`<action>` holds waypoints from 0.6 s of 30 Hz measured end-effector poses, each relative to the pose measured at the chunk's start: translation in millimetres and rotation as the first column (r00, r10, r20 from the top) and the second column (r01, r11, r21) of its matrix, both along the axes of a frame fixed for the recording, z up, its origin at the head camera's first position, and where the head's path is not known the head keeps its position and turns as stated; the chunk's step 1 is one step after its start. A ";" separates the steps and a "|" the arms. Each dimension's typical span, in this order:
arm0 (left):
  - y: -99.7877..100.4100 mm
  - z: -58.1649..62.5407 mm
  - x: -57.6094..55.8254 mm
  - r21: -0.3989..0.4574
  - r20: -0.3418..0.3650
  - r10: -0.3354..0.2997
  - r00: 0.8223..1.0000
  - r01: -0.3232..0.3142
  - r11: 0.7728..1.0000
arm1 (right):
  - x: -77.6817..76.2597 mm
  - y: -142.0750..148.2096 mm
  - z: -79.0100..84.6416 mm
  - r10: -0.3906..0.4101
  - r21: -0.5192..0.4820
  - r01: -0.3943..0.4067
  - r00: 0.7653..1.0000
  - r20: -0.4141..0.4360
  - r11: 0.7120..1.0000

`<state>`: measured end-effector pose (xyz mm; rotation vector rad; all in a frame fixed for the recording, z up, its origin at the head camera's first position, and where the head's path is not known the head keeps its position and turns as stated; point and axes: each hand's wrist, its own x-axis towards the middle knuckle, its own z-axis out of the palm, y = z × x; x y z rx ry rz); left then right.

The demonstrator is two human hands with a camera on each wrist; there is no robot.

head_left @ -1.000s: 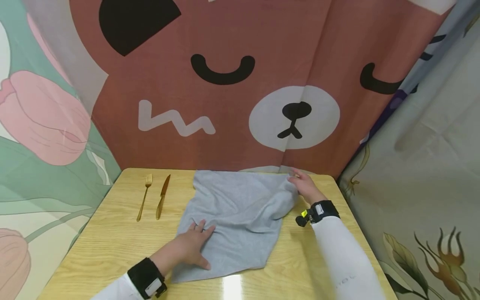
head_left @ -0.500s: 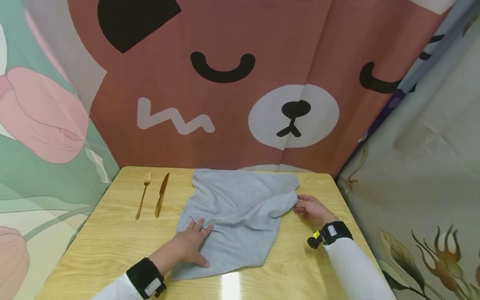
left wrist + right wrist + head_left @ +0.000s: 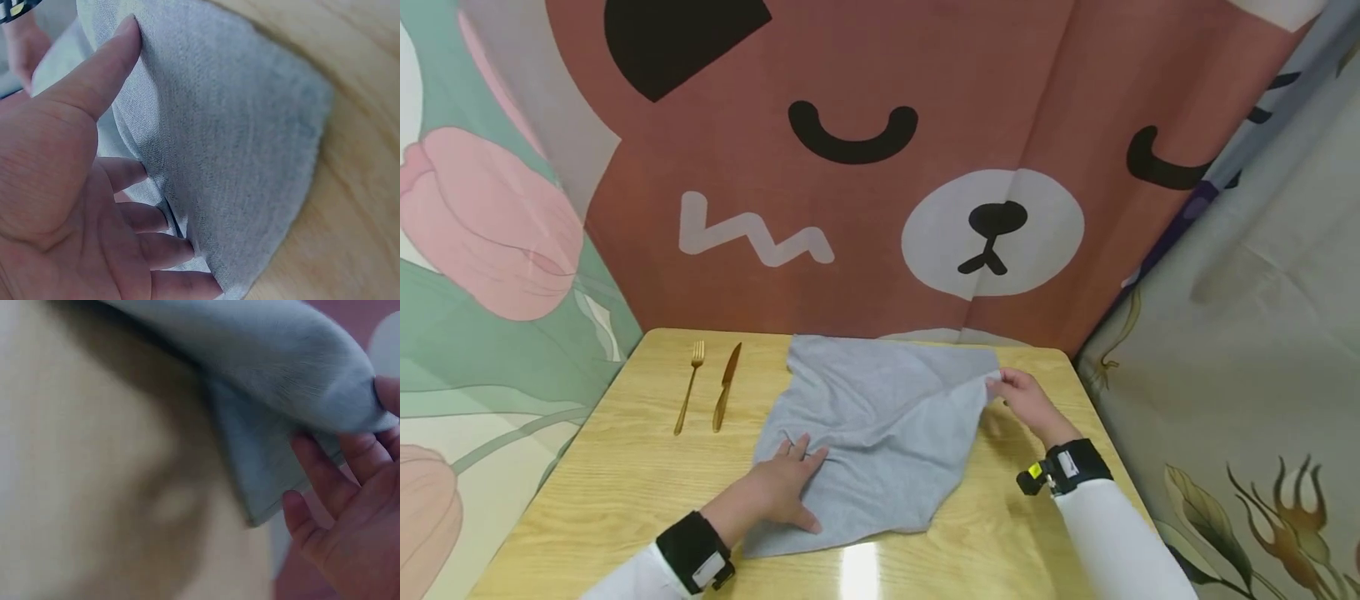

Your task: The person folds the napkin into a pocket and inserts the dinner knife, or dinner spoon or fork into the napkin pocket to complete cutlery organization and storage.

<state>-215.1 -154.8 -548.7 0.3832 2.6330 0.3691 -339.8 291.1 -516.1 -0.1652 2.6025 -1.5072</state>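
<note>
A grey cloth [image 3: 880,417] lies wrinkled across the middle of the table, reaching its far edge. My left hand [image 3: 782,490] rests spread on the cloth's near left part; the left wrist view shows its thumb and fingertips touching the fabric [image 3: 231,125]. At the far right, my right hand [image 3: 1030,404] pinches the cloth's right side between thumb and fingers. In the right wrist view, that raised edge [image 3: 294,369] curves above a lower corner of the same cloth, while the other fingers [image 3: 319,475] stay loosely extended beneath it.
On the left of the wooden table [image 3: 625,492] lie a gold fork [image 3: 688,387] and a gold knife [image 3: 726,387], side by side. A brown bear-print curtain [image 3: 850,208] hangs behind the far edge. Patterned curtains flank the table.
My right hand left the cloth's far right corner, came nearer, then took hold of the right side and raised it slightly outward. The left hand kept its place.
</note>
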 end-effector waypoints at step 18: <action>-3.3 1.3 3.9 0.003 -0.006 0.011 1.000 -0.011 1.000 | 10.3 22.3 -31.4 -0.119 0.177 0.048 0.899 0.422 0.983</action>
